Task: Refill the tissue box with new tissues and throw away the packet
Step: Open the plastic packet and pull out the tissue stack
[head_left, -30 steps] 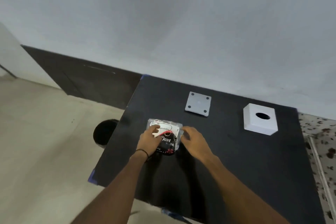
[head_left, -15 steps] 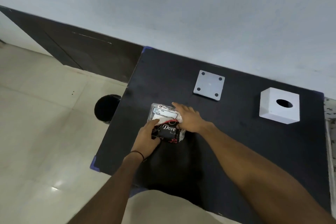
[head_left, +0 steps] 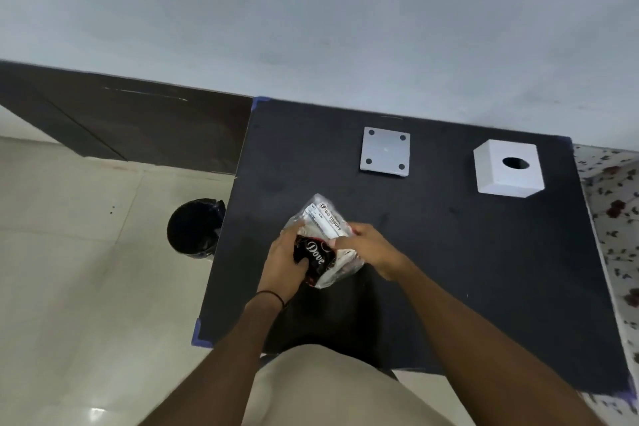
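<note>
Left hand (head_left: pixel 284 261) and right hand (head_left: pixel 369 245) fingers both grasp the tissue packet (head_left: pixel 323 242); white tissue box (head_left: pixel 506 168) well beyond, right.

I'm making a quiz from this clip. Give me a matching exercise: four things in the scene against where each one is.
Things:
1. packet
2. tissue box
3. base plate
4. bin

Places:
A. on the floor, left of the table
B. far right of the table, hole on top
C. held between the left hand and right hand
D. lying flat at the table's far side, left of the box

Pairs: 1-C, 2-B, 3-D, 4-A
</note>
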